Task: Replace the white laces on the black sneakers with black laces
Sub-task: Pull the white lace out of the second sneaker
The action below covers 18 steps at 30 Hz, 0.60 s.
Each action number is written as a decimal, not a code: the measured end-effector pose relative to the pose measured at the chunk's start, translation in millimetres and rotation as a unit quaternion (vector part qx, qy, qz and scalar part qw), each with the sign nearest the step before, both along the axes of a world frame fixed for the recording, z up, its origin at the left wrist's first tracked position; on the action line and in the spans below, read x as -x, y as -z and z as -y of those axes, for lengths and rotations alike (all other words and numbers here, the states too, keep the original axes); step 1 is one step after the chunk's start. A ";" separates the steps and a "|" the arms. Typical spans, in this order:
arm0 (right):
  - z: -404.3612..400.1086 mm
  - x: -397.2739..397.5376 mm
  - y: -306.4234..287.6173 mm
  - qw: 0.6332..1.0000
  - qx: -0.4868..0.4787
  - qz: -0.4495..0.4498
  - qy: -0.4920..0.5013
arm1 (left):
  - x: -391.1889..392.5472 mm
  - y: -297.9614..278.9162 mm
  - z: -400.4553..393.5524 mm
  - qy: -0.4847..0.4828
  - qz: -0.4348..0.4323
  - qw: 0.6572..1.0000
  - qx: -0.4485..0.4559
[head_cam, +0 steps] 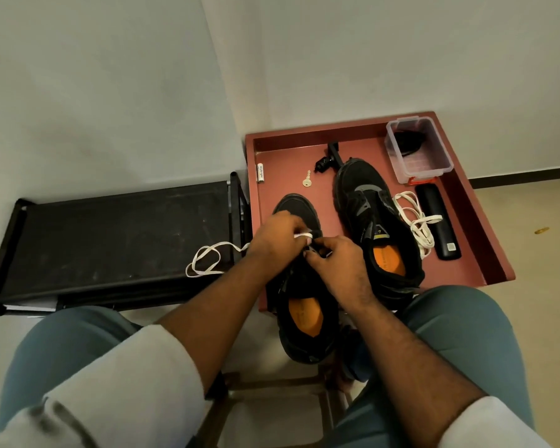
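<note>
Two black sneakers with orange insoles rest on a red-brown tray table. The left sneaker lies under both my hands, heel toward me. My left hand pinches a white lace at the eyelets; the lace trails left in loops over a black rack. My right hand grips the shoe's upper near the eyelets, fingers closed. The right sneaker stands beside it with no lace in it. A loose white lace lies in a heap to its right. Dark laces sit inside a clear plastic box.
A black shoe rack stands left of the table. On the table lie a small key, a white tube, a black clamp-like part and a black case. My knees frame a wooden stool below.
</note>
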State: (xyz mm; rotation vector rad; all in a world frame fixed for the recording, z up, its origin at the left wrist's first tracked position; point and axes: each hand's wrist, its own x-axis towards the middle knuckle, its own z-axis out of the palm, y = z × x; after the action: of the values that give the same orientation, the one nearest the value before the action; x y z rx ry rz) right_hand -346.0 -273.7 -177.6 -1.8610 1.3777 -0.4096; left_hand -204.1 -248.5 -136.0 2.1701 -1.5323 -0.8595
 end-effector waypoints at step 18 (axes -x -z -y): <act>18.8 -11.2 4.4 0.991 -0.082 0.101 0.033 | -9.1 24.8 -14.4 -0.115 -0.062 0.990 0.050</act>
State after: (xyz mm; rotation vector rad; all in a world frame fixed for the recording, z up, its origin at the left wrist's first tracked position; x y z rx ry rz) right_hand -334.9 -292.4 -182.1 -1.5985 1.2979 -0.4888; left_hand -195.0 -234.1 -160.8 2.1261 -1.2115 -0.8073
